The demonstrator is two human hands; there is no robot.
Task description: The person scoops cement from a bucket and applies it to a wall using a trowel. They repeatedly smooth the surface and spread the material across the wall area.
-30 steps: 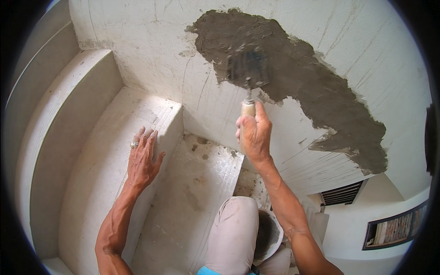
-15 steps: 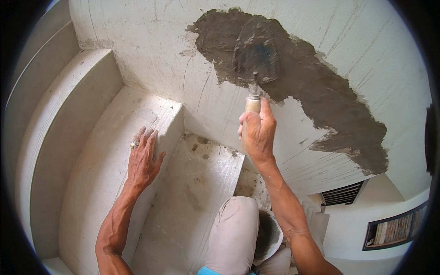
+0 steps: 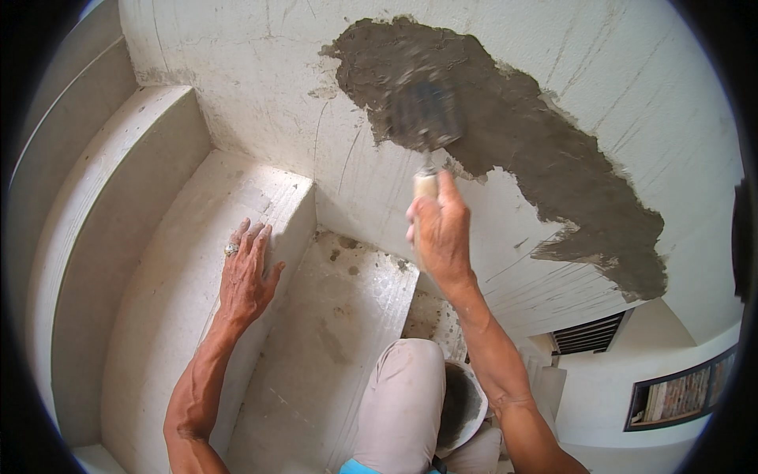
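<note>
A pale wall (image 3: 260,110) curves up beside a stairwell, scuffed and scratched, with a broad band of wet grey mortar (image 3: 553,150) slanting across it. On the left end of that band is the trowel (image 3: 426,118), its blade smeared by motion; whether the steel is pressing flat, the blur won't let me tell. And there's the change: half a second ago the blade was higher and a touch further right, and now it's down near the mortar's ragged lower edge. The band's outline looks the same, so I'd judge this stroke is working over mortar already up there, not widening it.

The right hand (image 3: 444,233) grips the wooden handle, fingers wrapped round it. Over to the left hand (image 3: 249,272): no movement there, palm down on the upper step (image 3: 197,237), fingers slightly spread, a ring (image 3: 231,249) showing, nothing in its grasp.

Further out, a bent, trousered leg (image 3: 401,395) rises between the forearms, partly hiding a bucket (image 3: 479,403) behind it. The spattered lower step (image 3: 324,340) sits alongside. Off right, a dark slatted grille (image 3: 592,333) and a framed recess (image 3: 679,391). Nothing visible blocks the blade; the right forearm only crosses the lower wall.
</note>
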